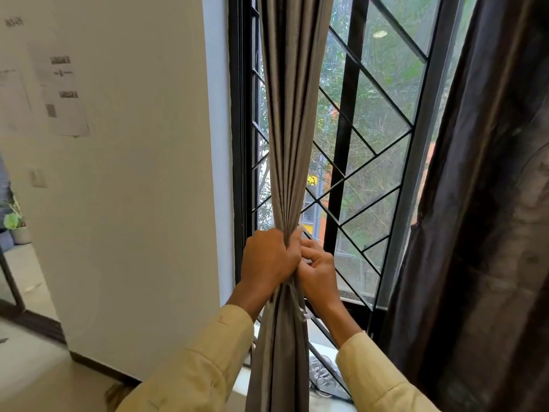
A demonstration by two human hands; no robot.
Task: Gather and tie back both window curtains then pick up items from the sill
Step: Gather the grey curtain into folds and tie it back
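Your left hand (269, 257) is squeezing the grey curtain (292, 120) into a bunch; your right hand (318, 270) is curling against its window-side edge, open glass beside it.

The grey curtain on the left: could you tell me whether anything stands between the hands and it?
Nothing visible does. The left hand is closed around the gathered grey curtain, and the right hand touches the bunch beside it.

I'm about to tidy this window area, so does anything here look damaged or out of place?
The dark curtain on the right has a ragged notch, possibly a tear, in its inner edge. A tangle of grey cable lies on the sill. Nothing else stands out.
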